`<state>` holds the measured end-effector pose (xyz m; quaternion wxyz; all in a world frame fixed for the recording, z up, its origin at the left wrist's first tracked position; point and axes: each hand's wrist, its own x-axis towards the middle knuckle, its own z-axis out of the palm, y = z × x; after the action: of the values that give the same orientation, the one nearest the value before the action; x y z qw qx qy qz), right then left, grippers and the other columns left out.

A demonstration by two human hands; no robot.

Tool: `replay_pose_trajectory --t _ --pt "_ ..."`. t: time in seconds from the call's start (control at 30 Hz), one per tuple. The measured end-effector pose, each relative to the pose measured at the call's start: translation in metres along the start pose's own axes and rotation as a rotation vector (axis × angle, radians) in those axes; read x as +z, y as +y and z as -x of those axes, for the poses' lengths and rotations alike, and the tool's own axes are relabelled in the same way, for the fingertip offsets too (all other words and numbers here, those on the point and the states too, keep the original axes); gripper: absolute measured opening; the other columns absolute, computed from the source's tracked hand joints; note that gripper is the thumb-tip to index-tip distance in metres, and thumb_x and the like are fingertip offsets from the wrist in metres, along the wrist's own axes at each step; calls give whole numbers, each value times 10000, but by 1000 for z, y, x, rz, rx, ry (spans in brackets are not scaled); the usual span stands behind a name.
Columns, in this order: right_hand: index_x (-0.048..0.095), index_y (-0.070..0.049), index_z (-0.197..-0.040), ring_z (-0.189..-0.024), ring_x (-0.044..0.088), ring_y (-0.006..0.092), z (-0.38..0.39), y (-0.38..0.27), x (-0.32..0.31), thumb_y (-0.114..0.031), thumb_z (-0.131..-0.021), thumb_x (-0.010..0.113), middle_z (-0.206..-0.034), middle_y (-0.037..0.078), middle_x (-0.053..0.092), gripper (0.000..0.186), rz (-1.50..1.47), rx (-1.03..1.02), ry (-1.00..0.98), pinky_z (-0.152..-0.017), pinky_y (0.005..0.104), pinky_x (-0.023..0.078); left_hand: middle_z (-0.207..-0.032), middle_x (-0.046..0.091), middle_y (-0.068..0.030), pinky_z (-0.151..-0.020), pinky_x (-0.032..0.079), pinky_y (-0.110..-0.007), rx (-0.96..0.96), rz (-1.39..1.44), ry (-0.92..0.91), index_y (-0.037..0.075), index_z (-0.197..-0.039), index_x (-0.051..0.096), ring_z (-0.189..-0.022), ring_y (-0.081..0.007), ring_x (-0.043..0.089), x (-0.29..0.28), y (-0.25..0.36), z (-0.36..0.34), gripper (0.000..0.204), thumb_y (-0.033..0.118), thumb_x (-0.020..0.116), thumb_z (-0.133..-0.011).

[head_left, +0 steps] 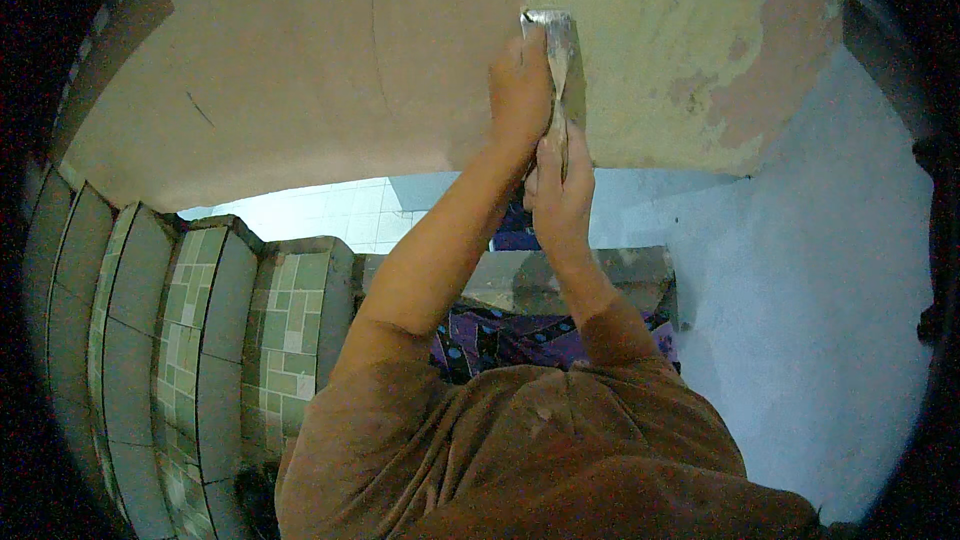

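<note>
A putty knife [562, 65] with a pale-smeared blade stands out in front of me, its wide end pointing up against the wall surface [640, 70]. Around its lower handle the fingers of my right hand [563, 185] are closed. My left hand [521, 90] is higher up, closed at the left side of the blade, fingers near its top edge; part of its grip is hidden. To the right of the blade the surface carries a patchy yellow-green coat, with pinkish spots showing. Left of it, the surface is mostly plain pinkish-tan with thin dark marks.
Steps with green tiles [287, 325] run down the left side. A ledge [640, 275] crosses below my forearms, with purple patterned cloth [510, 340] nearer me. Pale floor tiles [345, 212] show beyond the ledge, and a bluish-white surface [800, 290] is on the right.
</note>
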<state>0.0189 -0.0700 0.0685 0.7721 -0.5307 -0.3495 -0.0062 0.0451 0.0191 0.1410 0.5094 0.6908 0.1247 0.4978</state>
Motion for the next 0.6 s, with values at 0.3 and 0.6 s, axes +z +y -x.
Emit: replay_pose_trajectory --t 0.3,0.6 --pt "463 -24 -1197 -462 327 18 -4 -1 1 -196 -992 437 -616 -54 380 269 -48 -5 -25 -392 198 276 -744 618 -236 -646 426 -429 178 -29 44 -47 -842 623 -662 -300 568 3 -6 -8 408 314 466 -946" --pt "478 -36 -1128 -455 333 24 -13 -11 7 -244 -991 451 -581 -54 360 250 -68 -42 -27 -390 205 292 -771 618 -246 -689 430 -447 175 8 63 -46 -846 618 -716 -358 580 1 14 -14 404 311 453 -937"
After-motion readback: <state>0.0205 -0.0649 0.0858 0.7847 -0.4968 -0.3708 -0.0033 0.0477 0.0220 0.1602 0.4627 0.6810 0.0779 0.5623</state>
